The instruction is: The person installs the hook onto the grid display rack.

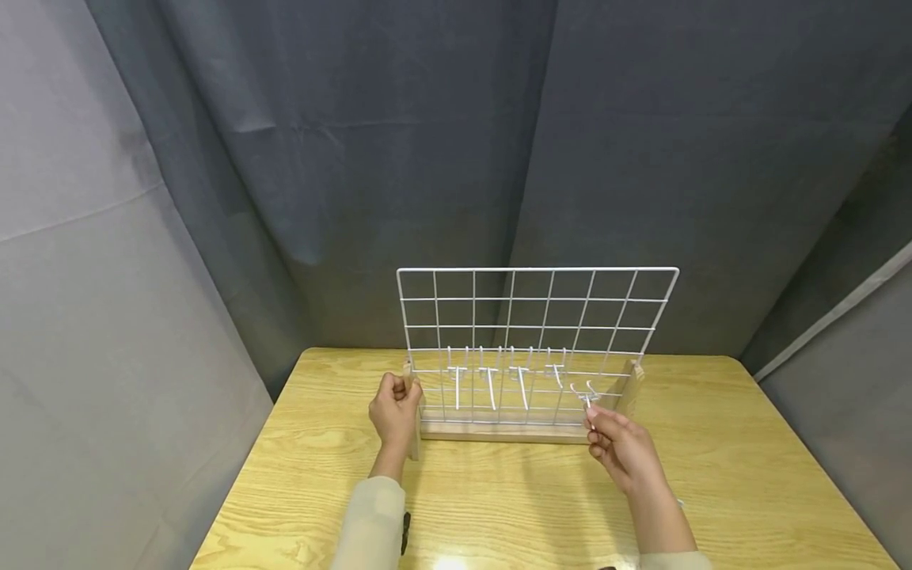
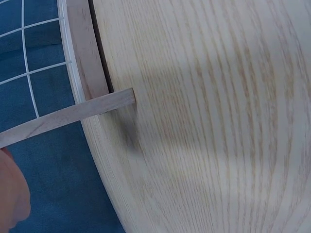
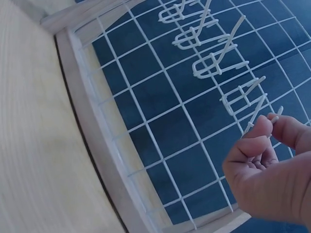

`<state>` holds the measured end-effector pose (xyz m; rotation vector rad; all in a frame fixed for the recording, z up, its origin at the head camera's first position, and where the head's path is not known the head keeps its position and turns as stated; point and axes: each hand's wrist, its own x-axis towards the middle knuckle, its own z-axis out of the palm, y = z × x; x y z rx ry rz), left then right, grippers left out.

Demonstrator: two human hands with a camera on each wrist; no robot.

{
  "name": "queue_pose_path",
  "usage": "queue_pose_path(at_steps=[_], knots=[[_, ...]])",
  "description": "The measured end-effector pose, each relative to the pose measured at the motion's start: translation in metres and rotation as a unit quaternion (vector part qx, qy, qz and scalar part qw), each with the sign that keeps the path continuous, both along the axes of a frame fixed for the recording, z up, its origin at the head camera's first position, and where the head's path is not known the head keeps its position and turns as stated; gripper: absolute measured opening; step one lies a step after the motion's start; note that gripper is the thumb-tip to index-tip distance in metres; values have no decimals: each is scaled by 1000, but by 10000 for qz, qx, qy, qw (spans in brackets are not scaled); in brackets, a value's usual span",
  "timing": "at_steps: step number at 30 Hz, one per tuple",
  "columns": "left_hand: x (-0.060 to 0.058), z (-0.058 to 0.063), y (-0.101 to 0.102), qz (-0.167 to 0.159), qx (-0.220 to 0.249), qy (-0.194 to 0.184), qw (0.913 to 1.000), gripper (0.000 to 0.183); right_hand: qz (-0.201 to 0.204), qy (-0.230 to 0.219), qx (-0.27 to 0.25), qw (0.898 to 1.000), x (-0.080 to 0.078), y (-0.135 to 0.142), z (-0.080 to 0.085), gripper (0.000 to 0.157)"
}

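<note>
A white wire grid panel [image 1: 537, 270] stands in a wooden base [image 1: 499, 432] on the table. Along one of its wires hang several white hooks [image 1: 492, 388], their prongs pointing toward me. My left hand [image 1: 395, 408] holds the wooden side post [image 2: 73, 113] at the left end, its fingers curled; only part of that hand shows in the left wrist view. Between thumb and fingertips, my right hand [image 1: 623, 447] pinches another white hook [image 1: 587, 397] in front of the grid's right part. Most of this hook is hidden behind the fingers in the right wrist view.
The stand's right wooden side post [image 1: 631, 384] is beyond my right hand. Under everything lies a wood-grain table [image 1: 741, 459]. Dark curtains [image 1: 356, 158] hang behind it, with pale grey panels [image 1: 107, 317] at the sides.
</note>
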<state>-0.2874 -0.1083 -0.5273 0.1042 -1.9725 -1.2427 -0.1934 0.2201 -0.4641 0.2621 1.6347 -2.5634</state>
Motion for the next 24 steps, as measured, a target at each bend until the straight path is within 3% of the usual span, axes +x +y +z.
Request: queue_pose_path(at_steps=[7, 10, 14, 16, 18, 24], knots=[[-1, 0, 0, 53, -47, 88, 9999, 15, 588, 414, -1011, 9923, -14, 1, 6, 20], [-1, -1, 0, 48, -73, 123, 9999, 15, 955, 558, -1882, 9759, -19, 1, 6, 28], [-1, -1, 0, 23, -83, 136, 9999, 15, 1309, 467, -3124, 9397, -25, 1, 8, 32], [-1, -1, 0, 35, -95, 152, 9998, 14, 1312, 387, -3499, 9268, -28, 0, 10, 31], [-2, -1, -1, 48, -129, 180, 9997, 14, 1233, 326, -3722, 9193, -29, -1, 13, 29], [-2, -1, -1, 55, -148, 175, 9997, 14, 1141, 195, -3990, 9096, -33, -1, 18, 26]])
